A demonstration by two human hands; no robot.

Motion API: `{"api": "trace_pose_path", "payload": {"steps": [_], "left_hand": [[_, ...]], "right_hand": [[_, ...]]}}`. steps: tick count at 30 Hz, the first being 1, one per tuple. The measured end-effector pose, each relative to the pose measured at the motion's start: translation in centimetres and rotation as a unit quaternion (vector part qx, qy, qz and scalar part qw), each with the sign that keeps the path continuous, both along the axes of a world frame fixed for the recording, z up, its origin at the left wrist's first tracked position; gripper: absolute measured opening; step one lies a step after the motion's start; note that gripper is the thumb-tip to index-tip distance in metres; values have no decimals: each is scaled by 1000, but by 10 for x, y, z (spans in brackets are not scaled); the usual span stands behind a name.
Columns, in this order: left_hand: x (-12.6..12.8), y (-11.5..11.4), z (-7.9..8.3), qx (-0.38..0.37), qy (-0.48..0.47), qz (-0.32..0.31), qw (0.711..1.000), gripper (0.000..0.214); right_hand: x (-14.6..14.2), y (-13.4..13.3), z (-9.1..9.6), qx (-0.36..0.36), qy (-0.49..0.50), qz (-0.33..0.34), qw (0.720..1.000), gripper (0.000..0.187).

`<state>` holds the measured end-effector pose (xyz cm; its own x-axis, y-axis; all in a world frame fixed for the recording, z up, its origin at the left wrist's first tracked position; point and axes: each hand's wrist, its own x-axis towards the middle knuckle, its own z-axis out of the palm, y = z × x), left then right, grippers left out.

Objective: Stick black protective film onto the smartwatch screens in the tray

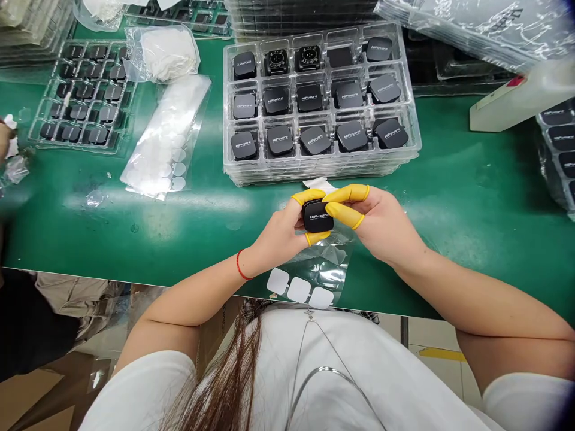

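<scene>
My left hand [283, 230] grips a black square smartwatch body [318, 219] between yellow-cotted fingers, its "HiFuture" side facing up. At the watch's upper right corner, the thumb and forefinger of my right hand [363, 215], also in yellow finger cots, are pinched together against it. Whether a thin film lies between them I cannot make out. Beneath my hands a clear sheet [335, 272] with white rounded-square stickers [299, 290] reaches the table's front edge. Just beyond stands a stack of clear plastic trays [323, 166], the top one holding more smartwatch bodies [309, 97], two showing their round backs.
On the green table [202, 233], a second tray of black watch bodies [78, 112] lies left, beside translucent sticker sheets [157, 143] and a bag of white material [168, 54]. A white plastic bottle [523, 96] lies right. Another person's hand [5, 140] shows at the left edge.
</scene>
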<state>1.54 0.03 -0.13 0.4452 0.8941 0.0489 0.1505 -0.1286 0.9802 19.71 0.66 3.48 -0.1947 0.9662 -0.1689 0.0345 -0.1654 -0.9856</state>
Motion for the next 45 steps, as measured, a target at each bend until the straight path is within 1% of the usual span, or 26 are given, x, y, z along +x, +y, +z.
{"api": "trace_pose_path", "payload": {"steps": [8,12,14,16,17,18,19,20,21,22,24,26,27,30,32,33,34,36,37,38,39,40,41,43,45], "left_hand": [[-1,0,0,3,10,-4,1000,57],[0,0,-1,-6,5,-8,1000,57],[1,0,0,-17,1,-8,1000,56],[1,0,2,-32,-1,-2,999,54],[1,0,2,-41,-2,0,999,54],[1,0,3,-47,-5,-1,999,54],[1,0,3,-49,-9,-7,999,55],[0,0,2,-49,-11,-17,999,55],[0,0,2,-45,-7,-29,999,54],[-1,1,1,-42,1,-42,998,52],[-1,1,-1,-42,16,-64,997,47],[0,0,-2,-59,9,-76,995,46],[1,0,-1,-74,-1,-77,994,47],[3,-2,1,-102,-23,-61,993,49],[2,-1,4,-94,-39,-46,994,51],[2,-1,5,-87,-47,-38,994,56],[1,0,7,-82,-49,-30,995,62],[-2,3,9,-81,-42,-13,996,74],[-3,4,9,-82,-37,-9,996,77],[-4,4,9,-82,-35,-9,996,76],[-4,5,9,-79,-37,-12,996,73],[-5,5,8,-73,-40,-17,996,70],[-5,5,8,-65,-39,-23,997,67],[-6,5,7,-47,-27,-27,998,63],[-7,5,7,-36,-16,-28,999,59]], "right_hand": [[-1,0,1,14,-34,-4,999,5],[0,-3,-1,53,-87,-6,995,7],[1,-4,-2,112,-154,-11,982,8],[2,-6,-5,198,-238,-19,951,13],[2,-6,-5,234,-271,-18,933,18],[2,-6,-6,256,-293,-8,921,27],[1,-6,-7,261,-301,9,917,38],[1,-5,-7,250,-298,31,921,48],[0,-4,-6,230,-288,56,928,54],[-2,-2,-6,209,-275,82,935,53],[-3,2,-5,175,-244,111,947,35],[-4,4,-5,146,-213,115,959,19],[-4,4,-6,132,-199,112,965,17],[-3,0,-5,118,-182,107,970,27],[-2,2,3,139,-206,105,963,25],[-2,7,10,151,-214,102,960,27],[-1,17,18,163,-213,87,959,30],[3,51,37,203,-193,24,960,24],[5,75,45,237,-189,-39,952,17],[9,103,51,289,-214,-95,928,10],[13,131,55,317,-252,-128,905,11],[16,159,56,322,-304,-160,882,15],[19,184,54,306,-328,-171,877,18],[20,220,48,268,-390,-136,870,15],[16,237,42,264,-417,-94,865,16]]}}
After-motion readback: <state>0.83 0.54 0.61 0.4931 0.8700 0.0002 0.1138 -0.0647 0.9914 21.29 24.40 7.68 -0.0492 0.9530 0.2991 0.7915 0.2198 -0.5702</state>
